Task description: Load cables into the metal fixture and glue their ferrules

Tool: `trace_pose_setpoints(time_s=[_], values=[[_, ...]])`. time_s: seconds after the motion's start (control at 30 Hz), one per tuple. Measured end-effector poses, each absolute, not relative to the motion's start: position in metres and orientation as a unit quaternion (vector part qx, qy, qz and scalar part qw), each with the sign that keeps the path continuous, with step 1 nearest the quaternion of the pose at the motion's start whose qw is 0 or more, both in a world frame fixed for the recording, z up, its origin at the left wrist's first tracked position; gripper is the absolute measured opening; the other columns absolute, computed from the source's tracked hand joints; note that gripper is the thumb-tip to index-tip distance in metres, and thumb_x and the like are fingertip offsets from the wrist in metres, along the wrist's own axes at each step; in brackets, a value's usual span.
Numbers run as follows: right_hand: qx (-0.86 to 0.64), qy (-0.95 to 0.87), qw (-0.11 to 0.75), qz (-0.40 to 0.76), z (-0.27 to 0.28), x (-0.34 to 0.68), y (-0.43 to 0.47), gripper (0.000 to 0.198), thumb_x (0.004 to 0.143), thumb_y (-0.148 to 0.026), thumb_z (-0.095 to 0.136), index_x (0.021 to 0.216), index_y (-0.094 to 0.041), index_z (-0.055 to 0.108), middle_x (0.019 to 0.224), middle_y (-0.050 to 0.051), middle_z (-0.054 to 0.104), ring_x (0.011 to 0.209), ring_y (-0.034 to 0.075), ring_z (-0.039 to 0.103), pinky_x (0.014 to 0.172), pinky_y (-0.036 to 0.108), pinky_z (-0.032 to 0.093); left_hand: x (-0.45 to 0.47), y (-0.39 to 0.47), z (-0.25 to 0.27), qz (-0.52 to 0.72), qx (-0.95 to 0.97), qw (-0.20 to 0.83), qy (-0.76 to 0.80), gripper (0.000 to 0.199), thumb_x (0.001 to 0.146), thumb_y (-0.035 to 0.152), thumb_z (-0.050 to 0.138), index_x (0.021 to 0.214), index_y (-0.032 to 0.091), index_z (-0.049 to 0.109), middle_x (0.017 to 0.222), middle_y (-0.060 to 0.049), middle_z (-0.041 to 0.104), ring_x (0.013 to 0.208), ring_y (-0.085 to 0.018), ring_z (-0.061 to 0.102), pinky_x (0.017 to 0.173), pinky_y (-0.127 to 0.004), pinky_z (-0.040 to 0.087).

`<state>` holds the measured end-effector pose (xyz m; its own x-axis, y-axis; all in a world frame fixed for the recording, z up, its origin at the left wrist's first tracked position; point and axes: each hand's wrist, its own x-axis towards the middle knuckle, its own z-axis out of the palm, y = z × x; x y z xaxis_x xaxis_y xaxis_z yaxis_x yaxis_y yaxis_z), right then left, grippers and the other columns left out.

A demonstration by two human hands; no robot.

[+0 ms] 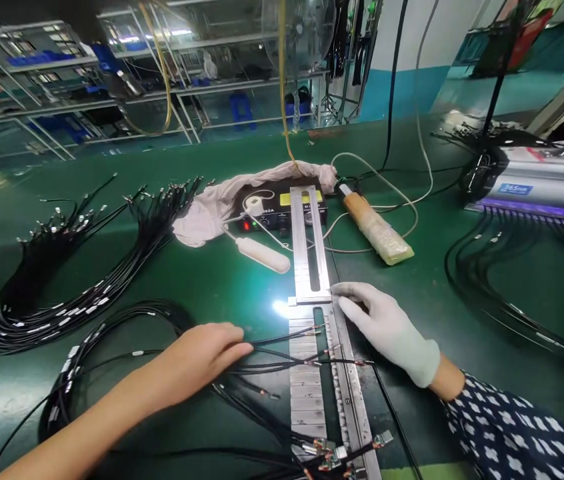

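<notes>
My left hand (pixel 212 350), bare, is closed around several thin black cables (pixel 275 363). Their stripped ends, with copper-coloured tips, lie across a long metal fixture (pixel 308 393) with a row of crosswise grooves. A slotted metal plate (pixel 301 257) extends from the fixture's upper part toward the back. My right hand (pixel 387 323), in a white glove, pinches the near right corner of that plate with thumb and forefinger; the exact contact is partly hidden. Cable ends with small metal connectors (pixel 332 457) lie over the fixture's near end.
Black cable bundles (pixel 127 267) curve across the green table (pixel 232 293) on the left. Behind the fixture stands a black control box (pixel 272 217) partly wrapped in cloth (pixel 202 217). A taped handle tool (pixel 377 227) lies right of it. A purple-lit lamp unit (pixel 542 180) stands far right.
</notes>
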<state>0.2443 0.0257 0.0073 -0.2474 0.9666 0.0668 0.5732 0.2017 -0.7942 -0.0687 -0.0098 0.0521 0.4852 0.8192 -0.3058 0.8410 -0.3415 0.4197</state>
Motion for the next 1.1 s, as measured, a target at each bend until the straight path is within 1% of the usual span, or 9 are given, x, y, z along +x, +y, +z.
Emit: trace_pose_setpoints(time_s=[0.1,0.17,0.2,0.33,0.43,0.57,0.7,0.9,1.1], values=[[-0.536,-0.719,0.308,0.319,0.002,0.252,0.010,0.030,0.094,-0.035,0.048,0.122,-0.029,0.057,0.137,0.001,0.053,0.123,0.023,0.052,0.105,0.042,0.043,-0.060,-0.007,0.049,0.011,0.817,0.253,0.519,0.023,0.094,0.041,0.046,0.096,0.021,0.056,0.096,-0.005,0.056,0.090,-0.022,0.052,0.082,-0.036,0.040],[-0.538,-0.710,0.331,0.312,-0.003,0.257,0.004,0.030,0.095,-0.036,0.047,0.123,-0.029,0.056,0.142,0.002,0.048,0.126,0.023,0.049,0.105,0.042,0.044,-0.049,-0.005,0.045,0.034,0.823,0.269,0.499,0.023,0.092,0.036,0.050,0.111,0.023,0.054,0.111,-0.006,0.055,0.104,-0.024,0.049,0.093,-0.040,0.038],[-0.538,-0.704,0.341,0.313,-0.006,0.259,0.002,0.029,0.096,-0.036,0.047,0.122,-0.028,0.056,0.141,0.003,0.048,0.125,0.023,0.050,0.104,0.042,0.045,-0.043,-0.003,0.043,0.044,0.826,0.286,0.484,0.022,0.093,0.033,0.050,0.113,0.025,0.053,0.112,-0.005,0.056,0.105,-0.022,0.049,0.093,-0.039,0.039],[-0.527,-0.709,0.340,0.322,-0.011,0.262,0.001,0.026,0.095,-0.035,0.049,0.118,-0.027,0.058,0.135,0.005,0.052,0.124,0.024,0.050,0.104,0.044,0.045,-0.030,0.004,0.038,0.076,0.822,0.358,0.437,0.004,0.091,0.022,0.053,0.091,0.022,0.058,0.089,0.002,0.060,0.083,-0.013,0.055,0.075,-0.025,0.047],[-0.525,-0.706,0.344,0.328,-0.011,0.261,0.004,0.025,0.095,-0.034,0.051,0.117,-0.027,0.059,0.133,0.004,0.054,0.123,0.023,0.051,0.105,0.044,0.044,-0.031,0.011,0.038,0.109,0.814,0.373,0.433,0.007,0.088,0.020,0.058,0.081,0.021,0.057,0.083,0.003,0.060,0.079,-0.011,0.057,0.070,-0.022,0.049],[-0.528,-0.677,0.369,0.355,-0.011,0.260,0.006,0.024,0.095,-0.034,0.052,0.117,-0.028,0.059,0.129,0.003,0.056,0.119,0.022,0.053,0.104,0.043,0.046,-0.027,0.017,0.035,0.160,0.819,0.313,0.454,0.009,0.094,0.022,0.049,0.089,0.020,0.056,0.088,0.000,0.059,0.083,-0.013,0.055,0.074,-0.026,0.047],[-0.529,-0.670,0.368,0.369,-0.009,0.259,0.007,0.024,0.094,-0.034,0.053,0.117,-0.028,0.059,0.128,0.003,0.056,0.118,0.021,0.054,0.103,0.041,0.047,-0.019,0.020,0.025,0.162,0.854,0.233,0.435,0.013,0.096,0.020,0.043,0.092,0.018,0.056,0.088,-0.003,0.056,0.083,-0.016,0.049,0.073,-0.030,0.043],[-0.531,-0.674,0.365,0.361,-0.007,0.257,0.009,0.023,0.094,-0.032,0.053,0.115,-0.027,0.059,0.124,0.004,0.059,0.115,0.022,0.055,0.102,0.041,0.048,-0.023,0.022,0.017,0.139,0.913,0.131,0.361,0.021,0.095,0.012,0.039,0.104,0.018,0.057,0.090,-0.006,0.057,0.079,-0.017,0.048,0.067,-0.030,0.041],[-0.527,-0.678,0.365,0.361,-0.006,0.258,0.008,0.022,0.094,-0.031,0.053,0.114,-0.025,0.060,0.122,0.005,0.059,0.114,0.022,0.056,0.101,0.041,0.048,-0.027,0.027,0.020,0.140,0.937,0.059,0.314,0.026,0.094,0.011,0.039,0.109,0.018,0.059,0.088,-0.006,0.057,0.076,-0.016,0.048,0.065,-0.028,0.039]])
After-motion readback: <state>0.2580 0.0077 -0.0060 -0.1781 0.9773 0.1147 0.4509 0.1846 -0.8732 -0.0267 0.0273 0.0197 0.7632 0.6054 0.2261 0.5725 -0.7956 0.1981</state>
